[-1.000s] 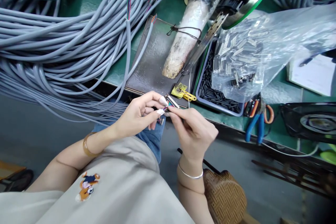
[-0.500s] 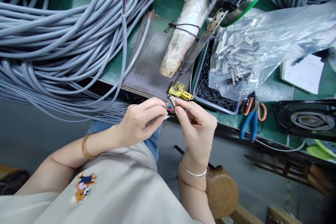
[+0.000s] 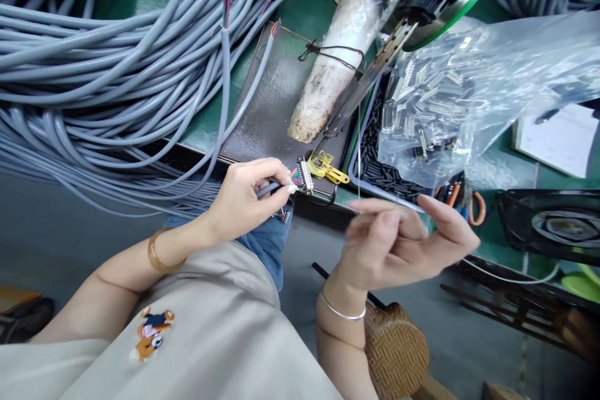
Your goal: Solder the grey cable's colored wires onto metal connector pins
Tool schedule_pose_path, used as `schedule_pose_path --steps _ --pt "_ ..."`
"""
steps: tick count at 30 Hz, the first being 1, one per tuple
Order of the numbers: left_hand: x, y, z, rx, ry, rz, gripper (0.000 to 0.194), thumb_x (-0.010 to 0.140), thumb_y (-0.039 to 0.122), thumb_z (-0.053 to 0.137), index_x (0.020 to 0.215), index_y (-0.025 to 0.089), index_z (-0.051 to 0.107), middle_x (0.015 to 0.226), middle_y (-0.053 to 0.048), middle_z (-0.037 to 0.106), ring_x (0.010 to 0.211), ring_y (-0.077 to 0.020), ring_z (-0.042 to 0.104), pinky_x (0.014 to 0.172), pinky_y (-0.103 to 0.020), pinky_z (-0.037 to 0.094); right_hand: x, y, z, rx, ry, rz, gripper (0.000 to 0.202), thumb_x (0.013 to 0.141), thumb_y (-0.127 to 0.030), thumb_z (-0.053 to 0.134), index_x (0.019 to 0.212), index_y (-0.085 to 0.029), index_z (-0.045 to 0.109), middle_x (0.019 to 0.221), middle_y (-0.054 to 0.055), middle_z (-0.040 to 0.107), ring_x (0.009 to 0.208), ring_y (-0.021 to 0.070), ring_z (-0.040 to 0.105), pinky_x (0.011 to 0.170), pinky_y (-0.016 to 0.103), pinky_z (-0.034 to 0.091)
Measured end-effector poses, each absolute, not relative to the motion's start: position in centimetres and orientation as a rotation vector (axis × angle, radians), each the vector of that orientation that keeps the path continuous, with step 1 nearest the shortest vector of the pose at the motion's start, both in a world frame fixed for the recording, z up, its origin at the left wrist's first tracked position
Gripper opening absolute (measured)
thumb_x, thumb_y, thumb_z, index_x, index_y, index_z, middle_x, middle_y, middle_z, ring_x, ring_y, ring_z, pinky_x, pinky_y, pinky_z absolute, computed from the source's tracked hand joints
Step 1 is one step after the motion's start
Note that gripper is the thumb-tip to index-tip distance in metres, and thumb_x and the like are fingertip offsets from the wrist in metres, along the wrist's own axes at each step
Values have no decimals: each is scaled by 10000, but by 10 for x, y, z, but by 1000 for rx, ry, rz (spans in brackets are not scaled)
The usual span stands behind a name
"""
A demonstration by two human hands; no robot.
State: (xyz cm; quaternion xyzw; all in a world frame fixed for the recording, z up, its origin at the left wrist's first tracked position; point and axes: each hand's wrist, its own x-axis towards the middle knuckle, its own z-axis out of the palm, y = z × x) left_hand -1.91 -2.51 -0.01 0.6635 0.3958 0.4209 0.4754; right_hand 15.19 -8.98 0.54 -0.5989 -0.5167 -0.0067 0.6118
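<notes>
My left hand is closed around a grey cable just behind its coloured wires. At the cable's end, a metal multi-pin connector points toward the right, near the table edge. My right hand is apart from it, slightly blurred, with some fingers curled and one stretched out to the right. A thin pale strand runs straight up from its left fingertips. A yellow clip-like piece lies just right of the connector, on the dark board.
Coiled grey cables fill the left. A wrapped white roll and a metal tool lie behind. On the right are a tray of black tubes, a bag of connectors, orange-handled pliers and a black fan.
My right hand has let go of the connector and moved right, and the thin strand now shows at its fingertips. My left hand still holds the cable; the connector is turned more upright.
</notes>
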Motion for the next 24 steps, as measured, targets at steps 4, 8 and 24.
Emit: schedule_pose_path --steps 4,8,24 --pt "-17 -19 -3 1561 1020 980 113 862 170 670 753 148 647 821 -56 741 698 -117 636 588 -214 447 148 -88 -3 -1483 -1416 79 138 957 -166 665 1073 -241 654 994 28 809 836 182 803 711 301 655" --pt "-16 -16 -2 1628 997 961 100 871 168 674 774 148 659 847 -53 749 697 -112 632 601 -217 455 146 -78 -13 -1443 -1621 23 128 930 -139 689 995 -247 671 1047 35 815 947 190 801 833 320 659" --pt "-8 0 11 1703 1051 1034 136 848 118 659 729 159 608 619 52 543 504 -46 340 496 -223 293 152 -58 -14 -1378 -1592 138 119 935 -162 665 913 -244 581 1163 64 799 991 203 798 784 337 693"
